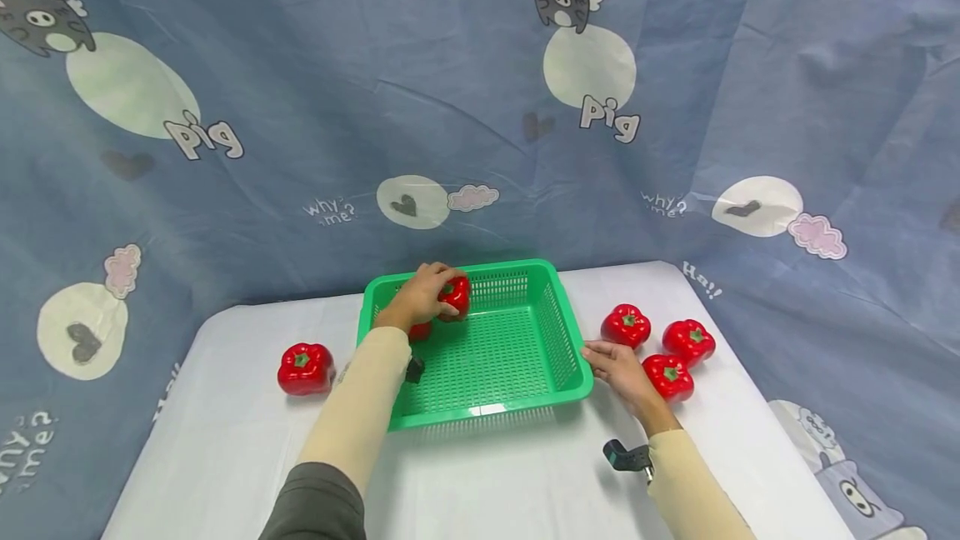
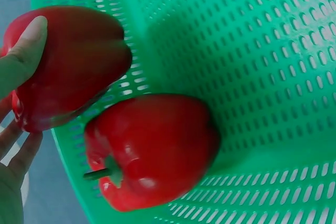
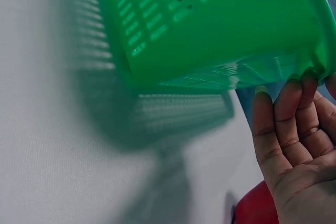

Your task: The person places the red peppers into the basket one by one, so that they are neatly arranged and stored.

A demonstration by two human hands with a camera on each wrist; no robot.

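Note:
My left hand grips a red bell pepper over the far left part of a green plastic basket. In the left wrist view the thumb lies along the side of this pepper, with fingers beneath it. Another red bell pepper lies inside the basket, its green stem showing; the left hand and forearm partly hide it in the head view. My right hand holds the basket's right rim, fingertips tucked under the edge in the right wrist view.
To the right of the basket sit three red bell peppers, one at the back, one farther right and one nearer. A single red bell pepper stands left of the basket. A blue printed cloth hangs behind the white table.

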